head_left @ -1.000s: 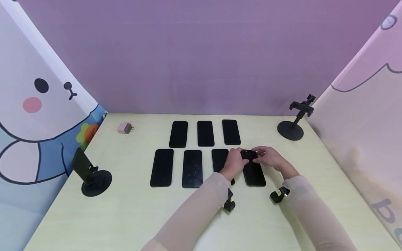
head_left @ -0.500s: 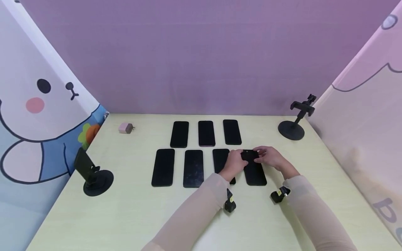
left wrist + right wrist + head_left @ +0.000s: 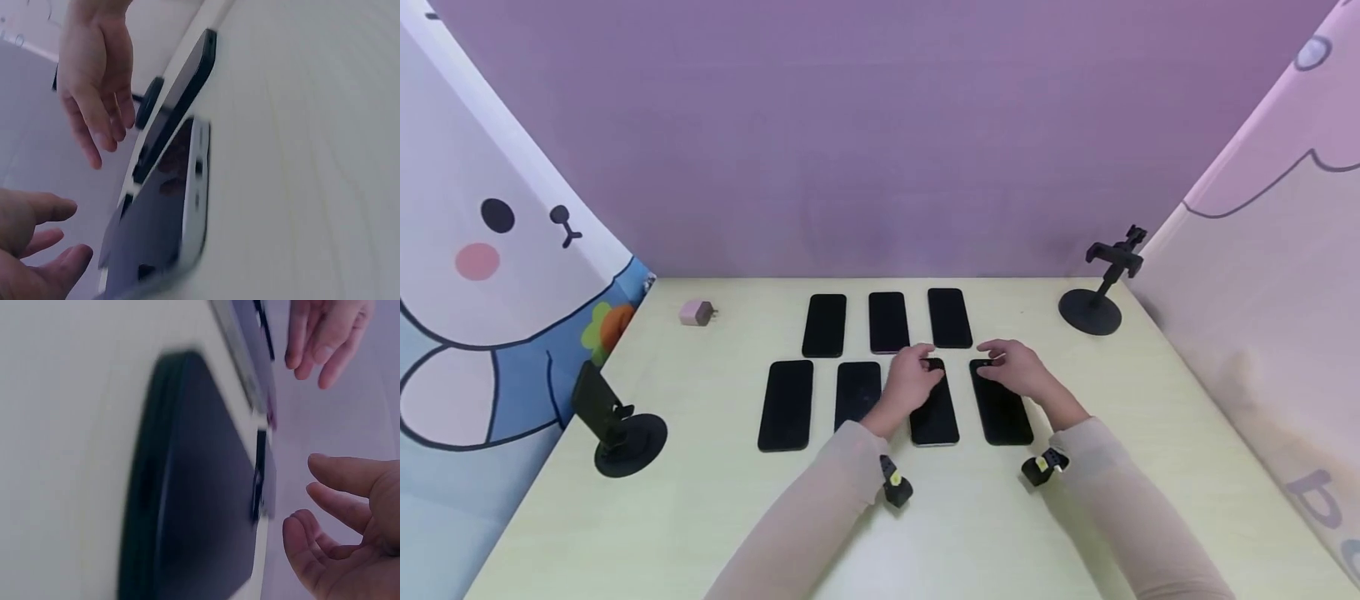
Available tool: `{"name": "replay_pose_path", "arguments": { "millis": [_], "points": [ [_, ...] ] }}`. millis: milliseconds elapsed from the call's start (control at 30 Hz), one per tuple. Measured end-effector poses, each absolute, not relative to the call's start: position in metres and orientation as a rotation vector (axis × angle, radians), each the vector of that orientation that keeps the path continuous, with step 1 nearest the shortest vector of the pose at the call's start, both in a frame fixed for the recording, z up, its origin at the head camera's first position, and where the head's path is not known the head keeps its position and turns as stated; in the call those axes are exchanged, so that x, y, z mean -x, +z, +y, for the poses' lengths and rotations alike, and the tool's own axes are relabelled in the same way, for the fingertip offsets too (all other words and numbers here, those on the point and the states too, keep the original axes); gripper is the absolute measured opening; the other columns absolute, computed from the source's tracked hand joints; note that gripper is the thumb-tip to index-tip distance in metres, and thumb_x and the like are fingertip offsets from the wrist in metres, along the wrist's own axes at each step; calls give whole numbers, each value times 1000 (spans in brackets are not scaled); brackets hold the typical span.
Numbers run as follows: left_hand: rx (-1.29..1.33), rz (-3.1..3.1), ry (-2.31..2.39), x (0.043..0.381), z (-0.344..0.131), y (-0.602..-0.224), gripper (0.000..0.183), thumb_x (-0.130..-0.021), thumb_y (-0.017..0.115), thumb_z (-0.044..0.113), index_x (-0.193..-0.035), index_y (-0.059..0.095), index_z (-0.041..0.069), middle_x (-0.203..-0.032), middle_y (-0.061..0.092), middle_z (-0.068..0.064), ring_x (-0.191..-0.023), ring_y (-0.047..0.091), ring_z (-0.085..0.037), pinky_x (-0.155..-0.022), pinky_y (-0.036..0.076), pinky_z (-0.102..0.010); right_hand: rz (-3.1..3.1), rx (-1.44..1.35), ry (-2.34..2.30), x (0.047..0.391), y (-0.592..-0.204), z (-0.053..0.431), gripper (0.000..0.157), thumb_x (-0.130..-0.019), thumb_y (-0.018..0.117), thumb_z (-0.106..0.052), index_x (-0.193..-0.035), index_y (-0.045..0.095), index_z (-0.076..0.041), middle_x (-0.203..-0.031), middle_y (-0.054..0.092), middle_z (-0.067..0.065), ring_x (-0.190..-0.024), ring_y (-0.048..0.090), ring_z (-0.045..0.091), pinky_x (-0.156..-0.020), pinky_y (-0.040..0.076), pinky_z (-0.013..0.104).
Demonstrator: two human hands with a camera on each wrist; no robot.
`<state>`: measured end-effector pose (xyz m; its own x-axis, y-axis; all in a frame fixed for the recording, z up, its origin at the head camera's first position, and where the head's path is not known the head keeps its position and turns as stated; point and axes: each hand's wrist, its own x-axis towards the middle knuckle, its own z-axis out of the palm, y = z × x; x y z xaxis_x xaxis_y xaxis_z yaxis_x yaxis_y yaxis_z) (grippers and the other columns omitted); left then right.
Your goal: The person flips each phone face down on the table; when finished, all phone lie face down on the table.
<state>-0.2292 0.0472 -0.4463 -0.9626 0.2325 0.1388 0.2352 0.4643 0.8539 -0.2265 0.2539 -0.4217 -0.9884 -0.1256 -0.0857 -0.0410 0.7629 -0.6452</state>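
Observation:
Several phones lie in two rows on the table, dark faces up. My left hand [image 3: 910, 382] hovers over the top end of a light-edged phone [image 3: 936, 417], third in the front row. In the left wrist view its fingers are spread, apart from that phone [image 3: 156, 212]. My right hand [image 3: 1017, 368] is over the top of the dark-edged phone [image 3: 1003, 415] at the row's right end. The right wrist view has its fingers [image 3: 340, 472] loosely bent above this phone [image 3: 200, 487], gripping nothing.
A black stand [image 3: 1092, 312] is at the back right. Another stand [image 3: 631, 443] at the left bears an upright dark panel. A pink-and-grey plug adapter [image 3: 697, 313] sits at the back left. Curtains surround the table [image 3: 700, 525].
Both hands have let go of the right-end front phone. The left hand has moved left over the neighbouring phone; the right hand has lifted slightly, a little to the left.

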Motion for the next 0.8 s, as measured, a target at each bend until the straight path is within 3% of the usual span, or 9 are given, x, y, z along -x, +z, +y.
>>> {"name": "replay_pose_path", "arguments": {
  "millis": [167,367,800],
  "points": [
    [316,-2677,-1602,225,25,-448,40,-87,71,3,-125,61,-4,-108,60,-21,-98,60,-29,-86,49,-40,2824,187,-1065,227,-423,232,39,-89,69,-9,-125,61,3,-114,59,23,-104,58,35,-81,50,44],
    [250,-2796,-1483,224,16,-451,43,-87,72,8,-127,60,-1,-113,62,-19,-91,59,-28,-84,49,-41,2778,168,-1045,228,-427,211,42,-86,72,-10,-125,61,1,-115,60,21,-102,59,32,-79,51,41],
    [353,-2874,-1328,235,16,-462,42,-83,77,5,-121,64,-6,-80,63,-8,-76,59,-22,-79,50,-37,2752,112,-1018,229,-438,187,46,-84,75,-10,-126,60,1,-110,61,19,-96,59,30,-79,49,41]
  ]
}}
